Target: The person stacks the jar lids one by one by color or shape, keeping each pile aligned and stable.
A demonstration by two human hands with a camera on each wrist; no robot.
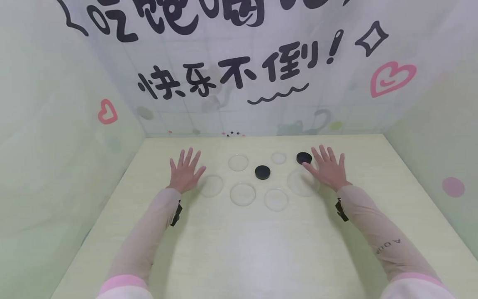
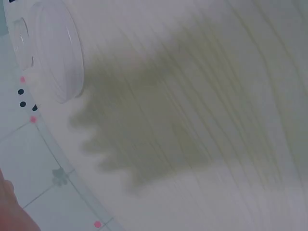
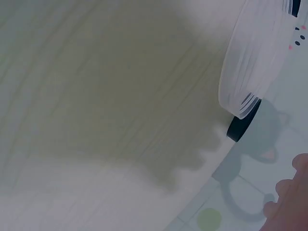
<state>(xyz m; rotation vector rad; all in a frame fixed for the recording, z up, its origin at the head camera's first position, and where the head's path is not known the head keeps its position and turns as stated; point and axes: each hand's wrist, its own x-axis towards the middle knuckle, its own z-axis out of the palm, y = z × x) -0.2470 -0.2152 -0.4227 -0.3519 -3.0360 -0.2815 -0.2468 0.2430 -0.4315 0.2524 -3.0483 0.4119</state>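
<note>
My left hand [image 1: 185, 173], palm down with fingers spread, holds nothing. Its thumb reaches toward a clear round lid-like piece [image 1: 212, 186], which looks shallow and see-through in the left wrist view [image 2: 60, 53]. On the other side, my right hand [image 1: 330, 169] is likewise spread and holds nothing. Below its thumb lies a larger clear round piece [image 1: 301, 183], with ridged sides in the right wrist view [image 3: 255, 62]. A black disc [image 1: 304, 157] sits just beyond, its lower edge partly covered by the thumb in the head view. Both hands cast shadows on the table.
Between the hands lie a second black disc [image 1: 262, 172] and several clear round pieces, including a small one [image 1: 279, 158] and a larger one [image 1: 242, 194]. The pale wooden table [image 1: 239, 257] meets printed cloth walls [image 1: 224, 116] at its back and sides.
</note>
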